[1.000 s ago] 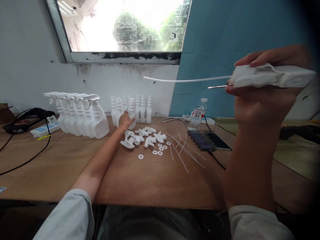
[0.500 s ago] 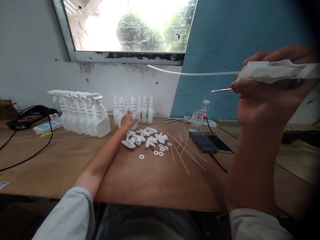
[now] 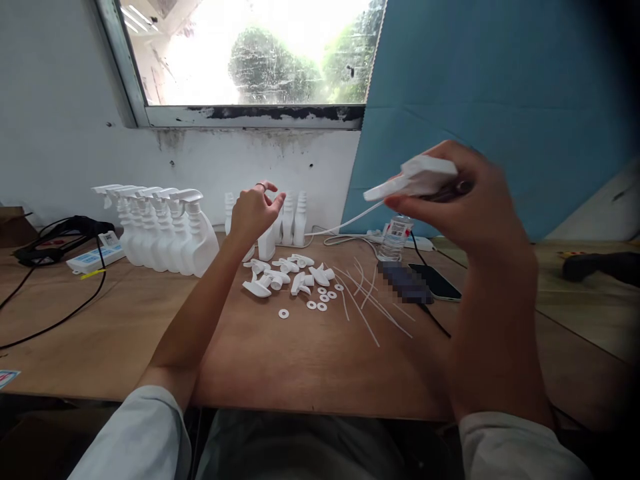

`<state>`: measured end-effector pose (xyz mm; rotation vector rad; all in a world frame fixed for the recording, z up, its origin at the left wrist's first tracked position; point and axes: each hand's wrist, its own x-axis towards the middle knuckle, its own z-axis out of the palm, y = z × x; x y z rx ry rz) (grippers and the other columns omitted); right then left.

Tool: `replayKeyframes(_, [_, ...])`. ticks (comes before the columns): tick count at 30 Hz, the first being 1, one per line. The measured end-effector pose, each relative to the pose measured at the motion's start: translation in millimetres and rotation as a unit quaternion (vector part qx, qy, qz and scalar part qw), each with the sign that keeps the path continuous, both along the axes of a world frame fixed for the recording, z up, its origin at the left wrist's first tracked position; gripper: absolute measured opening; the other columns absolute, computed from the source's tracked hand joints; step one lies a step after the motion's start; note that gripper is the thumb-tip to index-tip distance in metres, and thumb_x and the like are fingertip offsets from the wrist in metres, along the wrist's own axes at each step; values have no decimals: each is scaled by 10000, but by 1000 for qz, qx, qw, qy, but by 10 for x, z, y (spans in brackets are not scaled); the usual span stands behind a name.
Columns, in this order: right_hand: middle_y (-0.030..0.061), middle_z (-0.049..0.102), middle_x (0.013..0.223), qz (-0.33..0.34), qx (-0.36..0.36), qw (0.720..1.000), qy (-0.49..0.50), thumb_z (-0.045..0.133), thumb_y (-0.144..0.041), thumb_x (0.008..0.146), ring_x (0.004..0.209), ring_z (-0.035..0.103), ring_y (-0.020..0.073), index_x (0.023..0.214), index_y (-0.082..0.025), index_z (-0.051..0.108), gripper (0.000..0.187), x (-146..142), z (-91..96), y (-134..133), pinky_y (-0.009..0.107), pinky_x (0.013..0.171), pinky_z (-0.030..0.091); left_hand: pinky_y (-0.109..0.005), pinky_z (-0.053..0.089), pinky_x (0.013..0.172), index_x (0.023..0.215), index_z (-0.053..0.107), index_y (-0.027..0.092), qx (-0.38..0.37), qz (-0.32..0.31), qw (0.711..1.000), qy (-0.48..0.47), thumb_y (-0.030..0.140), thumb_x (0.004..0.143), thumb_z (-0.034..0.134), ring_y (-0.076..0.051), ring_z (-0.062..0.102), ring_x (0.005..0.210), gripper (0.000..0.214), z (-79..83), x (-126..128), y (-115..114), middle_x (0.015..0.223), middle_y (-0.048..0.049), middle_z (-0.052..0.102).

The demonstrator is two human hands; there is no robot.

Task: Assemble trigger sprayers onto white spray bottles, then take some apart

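My left hand (image 3: 253,212) is raised above the table with its fingers curled round the neck of a white headless bottle (image 3: 267,245), which hangs just above the wood. My right hand (image 3: 463,210) is held up at the right and closed on a white trigger sprayer head (image 3: 419,177). The head's thin dip tube (image 3: 345,223) slants down and left toward the bottle. Under my left hand lies a heap of loose trigger heads (image 3: 287,273).
A row of finished spray bottles (image 3: 165,230) stands at the back left, and headless bottles (image 3: 294,217) stand against the wall. Washers (image 3: 316,304) and loose tubes (image 3: 367,297) lie mid-table. A water bottle (image 3: 395,237), a phone (image 3: 436,283), a power strip (image 3: 93,257) and cables are nearby.
My left hand has lifted a bottle out of the back row toward me. My right hand dropped and moved left, swinging the sprayer head so its tube points down-left.
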<state>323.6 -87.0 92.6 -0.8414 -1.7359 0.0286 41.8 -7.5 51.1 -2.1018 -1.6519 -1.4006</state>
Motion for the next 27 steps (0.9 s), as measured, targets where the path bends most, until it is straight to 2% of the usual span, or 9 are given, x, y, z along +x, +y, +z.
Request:
replayKeyframes(2, [-26, 503, 703, 9, -18, 999, -30, 837, -274, 617, 601, 434, 87, 796, -191, 582, 323, -52, -19, -19, 248, 503, 336, -259, 519, 653, 1044, 644, 183, 27, -81, 995, -44, 468, 923, 534, -146, 659, 660, 328, 103, 63, -211, 741, -30, 702])
replayKeyframes(4, [-24, 518, 715, 26, -30, 998, -55, 839, -296, 622, 603, 434, 86, 795, -188, 580, 330, -113, -43, -20, 243, 501, 339, -225, 511, 609, 1025, 637, 178, 44, -153, 984, -79, 487, 941, 507, -115, 647, 633, 346, 170, 138, -414, 736, -25, 694])
replayKeyframes(7, [-33, 506, 678, 40, -40, 991, -123, 820, -346, 655, 567, 399, 77, 817, -197, 619, 298, -215, -84, -5, 240, 482, 300, -201, 511, 598, 1063, 624, 189, 46, -246, 965, -82, 501, 970, 448, -107, 669, 715, 369, 214, 256, -703, 836, -37, 707])
replayKeyframes(9, [-39, 497, 641, 46, -54, 982, -173, 797, -375, 686, 546, 389, 77, 818, -212, 635, 265, -284, -111, 5, 240, 481, 286, -204, 526, 643, 1113, 616, 208, 40, -287, 956, -40, 486, 967, 471, -119, 681, 812, 347, 212, 325, -867, 921, -41, 712])
replayKeyframes(12, [-39, 481, 623, 44, -68, 976, -200, 777, -402, 710, 547, 381, 83, 757, -218, 601, 259, -376, -146, 20, 245, 504, 309, -237, 537, 716, 1159, 611, 237, 56, -290, 954, 54, 458, 900, 607, -147, 669, 891, 341, 184, 386, -995, 1023, -34, 703])
replayKeyframes(14, [-35, 508, 655, 47, -72, 980, -177, 800, -432, 683, 570, 407, 93, 804, -230, 597, 312, -419, -162, 33, 253, 529, 345, -259, 535, 726, 1166, 608, 246, 78, -270, 955, 94, 427, 877, 647, -156, 660, 883, 343, 164, 389, -987, 1055, -30, 695])
replayKeyframes(18, [-6, 620, 757, 77, -75, 989, -103, 838, -486, 626, 661, 553, 143, 893, -247, 594, 433, -451, -171, 56, 281, 567, 412, -262, 530, 738, 1122, 605, 214, 114, -248, 958, 90, 394, 908, 612, -152, 648, 877, 280, 168, 329, -883, 1007, -33, 688])
replayKeyframes(22, [9, 638, 702, 82, -83, 991, -64, 768, -511, 726, 638, 588, 156, 802, -232, 604, 333, -458, -164, 55, 300, 556, 424, -245, 530, 737, 1093, 591, 200, 127, -240, 960, 71, 408, 910, 609, -137, 635, 868, 278, 205, 271, -856, 983, -34, 680])
replayKeyframes(27, [6, 635, 711, 92, -63, 989, -101, 625, -472, 872, 614, 542, 137, 812, -257, 670, 228, -474, -160, 32, 307, 567, 412, -255, 531, 730, 1092, 570, 209, 106, -246, 960, 78, 344, 916, 599, -127, 630, 811, 223, 212, 263, -872, 928, -16, 668])
